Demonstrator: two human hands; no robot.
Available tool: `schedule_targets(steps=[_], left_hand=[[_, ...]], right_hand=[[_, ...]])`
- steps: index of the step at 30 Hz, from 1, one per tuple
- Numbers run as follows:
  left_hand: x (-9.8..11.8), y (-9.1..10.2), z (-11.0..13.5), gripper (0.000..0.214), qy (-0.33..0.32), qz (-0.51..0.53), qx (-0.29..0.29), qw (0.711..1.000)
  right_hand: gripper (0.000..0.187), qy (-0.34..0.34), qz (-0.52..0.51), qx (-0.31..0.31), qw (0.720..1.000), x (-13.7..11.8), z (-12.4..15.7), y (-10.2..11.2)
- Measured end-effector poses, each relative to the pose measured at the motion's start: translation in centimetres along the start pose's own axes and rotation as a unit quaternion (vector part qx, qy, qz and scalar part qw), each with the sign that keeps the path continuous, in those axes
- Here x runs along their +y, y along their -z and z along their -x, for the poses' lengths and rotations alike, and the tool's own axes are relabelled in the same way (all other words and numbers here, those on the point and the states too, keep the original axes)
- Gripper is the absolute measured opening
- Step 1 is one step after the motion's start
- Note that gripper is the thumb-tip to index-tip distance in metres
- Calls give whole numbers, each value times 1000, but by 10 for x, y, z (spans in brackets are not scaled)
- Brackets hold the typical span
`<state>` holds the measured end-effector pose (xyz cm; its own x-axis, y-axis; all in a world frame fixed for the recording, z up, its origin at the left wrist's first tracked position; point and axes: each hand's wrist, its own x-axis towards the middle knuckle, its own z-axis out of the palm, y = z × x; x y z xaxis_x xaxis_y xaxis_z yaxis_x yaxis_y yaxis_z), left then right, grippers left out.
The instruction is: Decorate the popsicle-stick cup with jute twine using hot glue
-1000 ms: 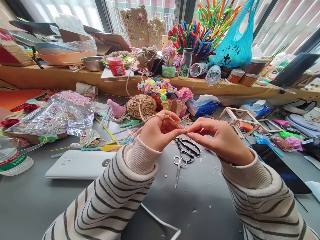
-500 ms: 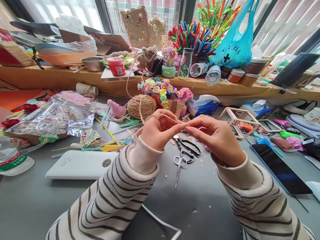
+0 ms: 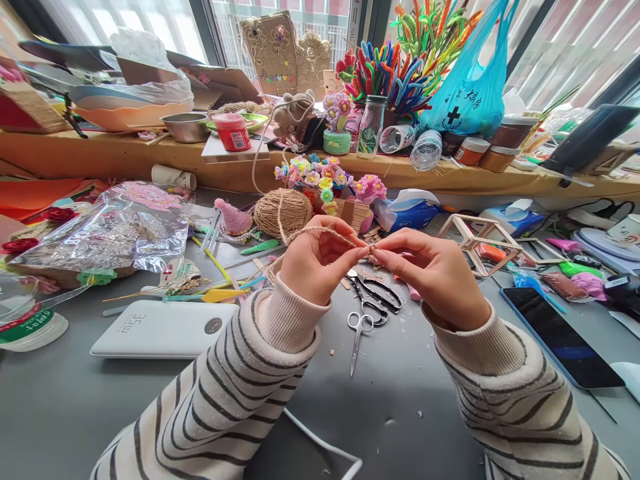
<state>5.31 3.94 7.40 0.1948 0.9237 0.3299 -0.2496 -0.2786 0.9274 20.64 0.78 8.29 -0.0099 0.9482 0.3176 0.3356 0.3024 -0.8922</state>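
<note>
Both hands meet above the middle of the table, fingertips nearly touching. My left hand (image 3: 320, 260) is closed in a pinch on a strand of jute twine (image 3: 325, 230), which loops over its fingers and trails back on the left. Pinched at the twine's end, my right hand (image 3: 433, 273) faces it; the small bit between the fingertips is mostly hidden. A ball of jute twine (image 3: 283, 212) lies just behind my left hand. Below the hands are black-handled scissors (image 3: 377, 293) and small silver scissors (image 3: 357, 337).
A white power bank (image 3: 160, 330) lies at the left, with a white cable (image 3: 320, 437) in front. To the right are a wooden stick frame (image 3: 480, 243) and a phone (image 3: 560, 337). Yarn flowers (image 3: 320, 175) stand behind the hands, below a crowded ledge (image 3: 310, 167).
The hands stay almost in place. The fingertips shift slightly at the twine's end, and the right fingers part a little more, showing a bit more of the piece between them.
</note>
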Motion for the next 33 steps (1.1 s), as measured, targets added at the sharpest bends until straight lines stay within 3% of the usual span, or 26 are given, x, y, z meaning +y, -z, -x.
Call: schedule_targets(steps=[15, 25, 30, 33], left_hand=[[-1, 0, -1, 27, 7, -23, -26, 999], [-2, 0, -1, 26, -3, -23, -26, 999], [-3, 2, -2, 24, -38, -18, 12, 999], [-5, 1, -2, 23, -12, -5, 13, 1000]], right_hand=[[22, -79, -147, 12, 986, 15, -5, -4], [16, -84, -212, 27, 973, 18, -7, -7], [12, -69, -206, 29, 976, 17, -7, -7], [13, -61, -209, 34, 975, 18, -6, -9]])
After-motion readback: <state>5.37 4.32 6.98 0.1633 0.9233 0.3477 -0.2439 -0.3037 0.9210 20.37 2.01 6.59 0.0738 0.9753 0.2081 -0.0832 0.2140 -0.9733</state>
